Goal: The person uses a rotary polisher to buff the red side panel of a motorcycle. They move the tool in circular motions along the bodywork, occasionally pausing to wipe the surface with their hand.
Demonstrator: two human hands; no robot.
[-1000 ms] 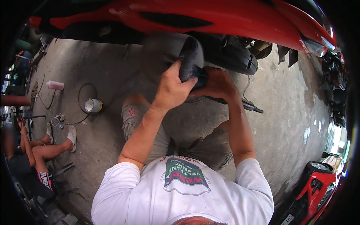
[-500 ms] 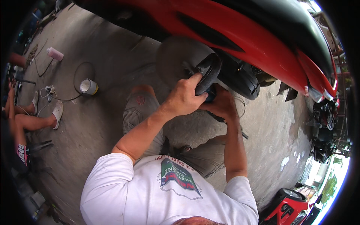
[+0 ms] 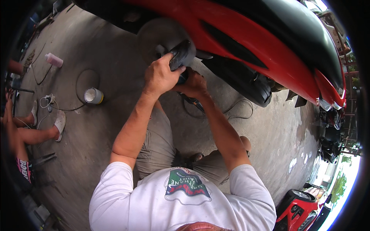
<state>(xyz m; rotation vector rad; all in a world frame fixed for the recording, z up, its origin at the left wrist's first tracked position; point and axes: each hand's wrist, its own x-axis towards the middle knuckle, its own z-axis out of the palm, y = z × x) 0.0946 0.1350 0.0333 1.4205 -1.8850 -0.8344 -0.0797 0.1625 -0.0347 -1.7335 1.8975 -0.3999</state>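
Note:
A dark power polisher [image 3: 180, 57] with a wide, round grey pad [image 3: 160, 32] is held up in both my hands. The pad is blurred and see-through at its rim, and its upper edge overlaps the lower side of a red and black vehicle body [image 3: 246, 46]; whether they touch I cannot tell. My left hand [image 3: 158, 76] wraps round the front part of the polisher, near the pad. Behind it, closer to me, my right hand [image 3: 194, 84] is closed round the tool's body, hiding most of it.
A cord [image 3: 243, 109] loops over the concrete floor. Left of me stand an opened tin [image 3: 93, 96] and a pink bottle [image 3: 54, 60], with a power strip [image 3: 49, 101] and a seated person's legs [image 3: 42, 133]. Below the bodywork is a black tyre [image 3: 246, 82]. A red vehicle [image 3: 296, 211] stands lower right.
Both hands have carried the polisher left and a little farther away, along the red and black body. My arms are stretched farther out, and more of the cord shows.

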